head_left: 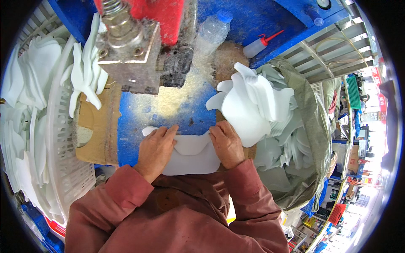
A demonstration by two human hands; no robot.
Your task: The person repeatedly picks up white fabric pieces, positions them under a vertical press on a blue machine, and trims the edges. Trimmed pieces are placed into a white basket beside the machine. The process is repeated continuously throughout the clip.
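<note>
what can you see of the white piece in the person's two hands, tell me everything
The white piece looks thin, smooth and matte, perhaps plastic or foam. Its broad lower part has rounded corners; above, a paler flap with a curved lower edge overlaps it, though whether that is a fold or a second layer is unclear. The left hand and right hand grip its two sides near the top, hiding parts of it. It lies at the near edge of the blue work surface, close to the person's clothing.

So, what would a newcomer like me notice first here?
Most likely the left hand and right hand, holding curved white sheeting at lower centre. Next, perhaps the bright stack of white pieces right of centre, and the red machine part at the top, left of centre.
</note>
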